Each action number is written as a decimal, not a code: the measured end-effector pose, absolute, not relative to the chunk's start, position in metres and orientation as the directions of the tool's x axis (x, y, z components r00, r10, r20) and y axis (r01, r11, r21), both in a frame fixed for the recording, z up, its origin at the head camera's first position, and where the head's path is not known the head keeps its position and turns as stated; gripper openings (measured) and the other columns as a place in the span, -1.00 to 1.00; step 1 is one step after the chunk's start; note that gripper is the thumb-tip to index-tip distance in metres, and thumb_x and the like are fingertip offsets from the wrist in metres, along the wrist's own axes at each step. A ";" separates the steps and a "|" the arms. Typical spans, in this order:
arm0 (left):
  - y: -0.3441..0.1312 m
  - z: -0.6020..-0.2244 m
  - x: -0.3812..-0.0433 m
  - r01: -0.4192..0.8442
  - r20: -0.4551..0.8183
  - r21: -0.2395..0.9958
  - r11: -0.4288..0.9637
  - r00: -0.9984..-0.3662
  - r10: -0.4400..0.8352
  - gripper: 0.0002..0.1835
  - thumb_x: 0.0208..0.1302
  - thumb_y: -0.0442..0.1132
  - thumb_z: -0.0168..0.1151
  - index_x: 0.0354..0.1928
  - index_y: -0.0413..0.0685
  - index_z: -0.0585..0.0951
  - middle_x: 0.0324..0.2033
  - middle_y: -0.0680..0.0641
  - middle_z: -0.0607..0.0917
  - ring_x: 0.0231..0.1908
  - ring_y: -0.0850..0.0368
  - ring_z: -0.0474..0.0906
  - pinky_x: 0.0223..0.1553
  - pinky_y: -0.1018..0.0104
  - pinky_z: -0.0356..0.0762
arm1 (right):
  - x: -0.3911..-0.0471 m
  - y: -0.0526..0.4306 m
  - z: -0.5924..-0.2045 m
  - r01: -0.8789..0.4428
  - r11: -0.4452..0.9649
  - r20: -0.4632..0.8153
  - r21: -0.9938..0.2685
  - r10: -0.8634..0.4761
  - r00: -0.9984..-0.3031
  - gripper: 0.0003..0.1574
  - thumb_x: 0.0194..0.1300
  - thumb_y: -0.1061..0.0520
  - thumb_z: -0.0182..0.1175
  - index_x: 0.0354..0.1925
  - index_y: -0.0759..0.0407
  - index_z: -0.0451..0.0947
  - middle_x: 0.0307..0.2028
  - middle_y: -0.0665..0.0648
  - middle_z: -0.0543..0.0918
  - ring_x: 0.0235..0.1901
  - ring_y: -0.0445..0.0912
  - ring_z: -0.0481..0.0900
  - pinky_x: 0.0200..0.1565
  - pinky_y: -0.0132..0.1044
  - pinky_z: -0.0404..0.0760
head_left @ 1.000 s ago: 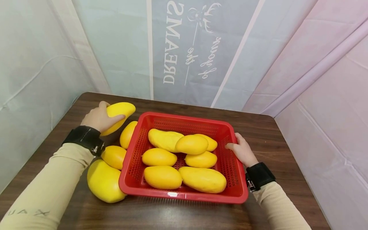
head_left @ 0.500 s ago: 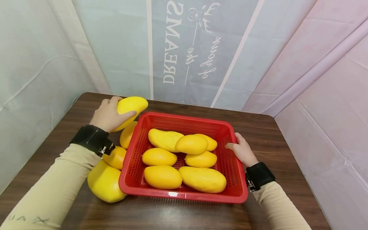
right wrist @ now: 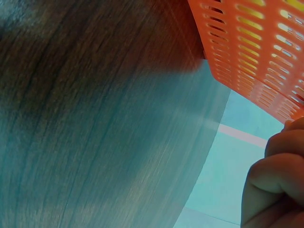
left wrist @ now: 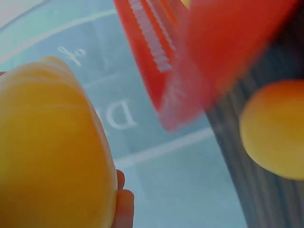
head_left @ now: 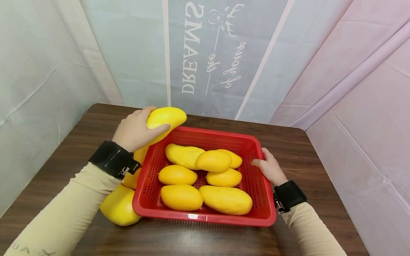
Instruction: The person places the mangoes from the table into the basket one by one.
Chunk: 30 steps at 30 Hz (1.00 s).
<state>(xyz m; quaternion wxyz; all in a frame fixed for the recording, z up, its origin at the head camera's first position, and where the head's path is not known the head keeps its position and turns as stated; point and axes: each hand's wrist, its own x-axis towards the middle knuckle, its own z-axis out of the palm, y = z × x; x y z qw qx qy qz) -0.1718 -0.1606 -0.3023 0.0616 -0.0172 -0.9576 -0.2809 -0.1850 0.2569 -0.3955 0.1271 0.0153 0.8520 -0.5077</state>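
My left hand (head_left: pixel 136 129) grips a yellow mango (head_left: pixel 168 117) over the back left corner of a red perforated basket (head_left: pixel 230 219). In the left wrist view that mango (left wrist: pixel 52 147) fills the left side, and fingertips (left wrist: pixel 124 209) show along its edge. My right hand (head_left: pixel 271 167) holds the basket's right rim, thumb on the inner side. Curled fingers (right wrist: pixel 280 173) appear against the basket's outer wall (right wrist: pixel 256 42) in the right wrist view. Several mangoes lie inside the basket, one mango (head_left: pixel 214 161) resting on top of others.
Left of the basket, several more mangoes lie on the dark wooden table (head_left: pixel 320 199), among them a large mango (head_left: pixel 120 206) at the front. My left arm and the basket rim partly hide them. A printed cloth (head_left: pixel 217 53) hangs behind the table.
My left hand has carried its mango rightward, from beyond the basket's left side to over its back left corner. The right hand and the basket have stayed in place.
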 end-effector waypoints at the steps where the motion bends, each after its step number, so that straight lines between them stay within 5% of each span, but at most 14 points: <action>1: -0.156 -0.301 -0.171 0.079 0.133 0.530 0.845 -0.991 0.009 -0.08 0.17 0.41 0.06 0.39 -0.11 0.44 0.04 -0.28 0.62 -0.14 -0.19 0.53 -0.15 -0.13 0.51 | -0.185 0.257 -0.395 0.155 0.484 -0.232 -0.861 -0.104 -0.967 -0.40 0.34 0.18 0.07 0.27 0.35 0.21 0.06 0.50 0.54 -0.24 0.13 0.76 -0.27 0.02 0.76; 18: -0.095 -0.307 -0.154 0.283 0.200 0.568 0.773 -0.958 0.203 -0.10 0.09 0.42 0.16 0.43 0.10 0.48 0.21 -0.10 0.63 0.05 -0.07 0.57 0.02 -0.07 0.54 | -0.184 0.257 -0.394 0.153 0.479 -0.232 -0.864 -0.109 -0.967 -0.39 0.35 0.18 0.06 0.29 0.36 0.20 0.08 0.51 0.53 -0.23 0.14 0.76 -0.26 0.02 0.76; 30: -0.068 -0.327 -0.168 0.352 0.297 0.622 0.700 -0.933 0.205 -0.16 0.10 0.33 0.23 0.39 0.10 0.53 0.16 -0.08 0.64 -0.11 0.00 0.59 -0.14 0.10 0.58 | -0.185 0.257 -0.395 0.157 0.477 -0.236 -0.865 -0.111 -0.965 -0.40 0.35 0.17 0.07 0.28 0.36 0.20 0.06 0.49 0.54 -0.24 0.13 0.77 -0.26 0.00 0.76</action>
